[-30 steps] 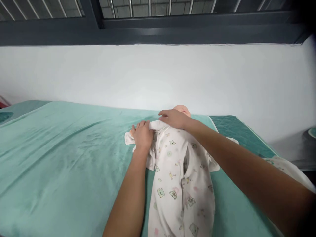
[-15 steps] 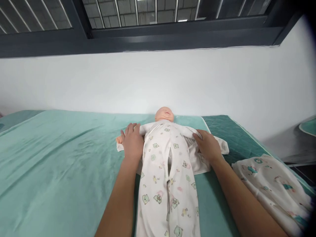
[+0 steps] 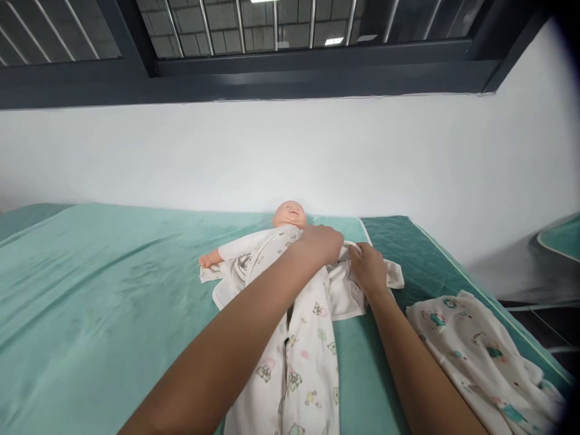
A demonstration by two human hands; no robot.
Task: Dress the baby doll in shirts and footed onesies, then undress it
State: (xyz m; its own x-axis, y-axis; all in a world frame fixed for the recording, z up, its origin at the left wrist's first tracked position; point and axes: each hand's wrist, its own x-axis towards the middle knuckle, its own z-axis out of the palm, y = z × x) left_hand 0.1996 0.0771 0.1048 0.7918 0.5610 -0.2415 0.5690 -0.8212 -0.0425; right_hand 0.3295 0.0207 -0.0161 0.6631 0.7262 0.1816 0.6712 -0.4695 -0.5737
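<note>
A baby doll (image 3: 290,214) lies on its back on a green sheet (image 3: 99,290), dressed in a white romper (image 3: 301,344) printed with small bears. My left hand (image 3: 321,243) reaches across the doll's chest, fingers curled on the romper's right shoulder. My right hand (image 3: 368,269) lies just beside it, closed on the romper's right sleeve. The doll's other arm (image 3: 226,252) sticks out bare-handed to the left.
A second printed garment (image 3: 480,356) lies crumpled at the right on a darker green quilted mat (image 3: 408,241). A white wall and a barred dark-framed window (image 3: 272,36) stand behind the bed. A grey ledge lies at the far right.
My left hand has left the doll's left sleeve and crossed over to its right shoulder. My right hand has stayed on the right sleeve. The view has shifted slightly.
</note>
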